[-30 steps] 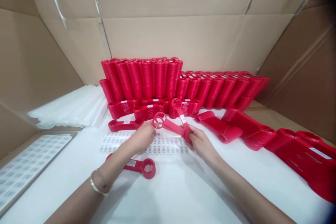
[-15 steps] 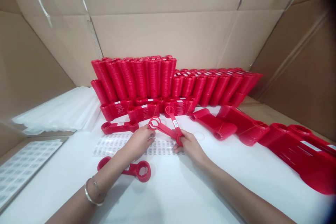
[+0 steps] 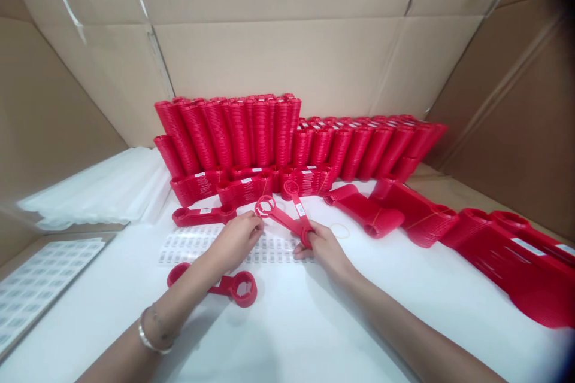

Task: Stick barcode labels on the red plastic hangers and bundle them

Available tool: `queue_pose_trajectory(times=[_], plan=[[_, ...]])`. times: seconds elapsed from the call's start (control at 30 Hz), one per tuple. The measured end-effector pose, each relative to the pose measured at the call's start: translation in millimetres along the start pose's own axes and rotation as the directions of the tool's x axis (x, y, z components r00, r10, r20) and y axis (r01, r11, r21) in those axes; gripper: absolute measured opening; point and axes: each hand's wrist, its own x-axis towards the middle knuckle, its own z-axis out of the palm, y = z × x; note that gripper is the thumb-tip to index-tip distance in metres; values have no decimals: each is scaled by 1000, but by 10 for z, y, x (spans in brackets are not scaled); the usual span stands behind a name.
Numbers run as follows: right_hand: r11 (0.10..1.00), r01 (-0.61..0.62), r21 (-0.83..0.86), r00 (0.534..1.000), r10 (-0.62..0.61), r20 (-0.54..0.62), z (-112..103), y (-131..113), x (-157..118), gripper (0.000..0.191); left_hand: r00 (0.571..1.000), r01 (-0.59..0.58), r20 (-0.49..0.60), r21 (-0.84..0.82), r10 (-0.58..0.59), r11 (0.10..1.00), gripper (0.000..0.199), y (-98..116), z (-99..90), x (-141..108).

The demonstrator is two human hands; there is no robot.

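My right hand (image 3: 323, 248) grips two red plastic ring wrenches by their near ends, fanned into a V. The more upright wrench (image 3: 295, 198) bears a white barcode label; on the slanted wrench (image 3: 281, 219) I see no label. My left hand (image 3: 242, 239) is over the sheet of barcode labels (image 3: 188, 244), its fingers pinched together near the slanted wrench's far ring. Whatever may be between those fingertips is too small to make out. Under my left forearm lies another red wrench (image 3: 244, 289), partly covered by the arm.
Behind stand tall stacks of red wrenches (image 3: 238, 131), with banded bundles (image 3: 363, 212) to the right. White foam sheets (image 3: 103, 185) and more label sheets (image 3: 40, 281) lie at left. A rubber band (image 3: 340, 230) rests on the white table (image 3: 287, 335). Cardboard walls (image 3: 287, 60) enclose everything.
My left hand has shifted slightly, its fingers drawn closer together over the label sheet. The right hand keeps both wrenches almost still. The whole view has moved a little.
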Motion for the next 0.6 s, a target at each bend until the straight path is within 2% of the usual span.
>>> queue_pose_trajectory(times=[0.07, 0.13, 0.27, 0.37, 0.6], plan=[[1000, 4, -7, 1000, -4, -3, 2, -1, 0, 23, 999, 22, 31, -125, -19, 992, 13, 90, -123, -55], [1000, 13, -16, 1000, -13, -5, 7, -11, -13, 24, 999, 47, 11, -305, -46, 951, 16, 211, -206, -105], [985, 145, -90, 989, -146, -2, 26, -36, -79, 33, 985, 84, -79, -538, -150, 838, 18, 441, -173, -152], [946, 268, -183, 963, -271, 8, 48, -36, -139, 37, 970, 65, -148, -602, -191, 796, 17, 507, -74, -142], [913, 331, -240, 942, -333, 35, 91, -43, -206, 46, 946, 77, -206, -606, -249, 792, 19, 466, 3, -116]])
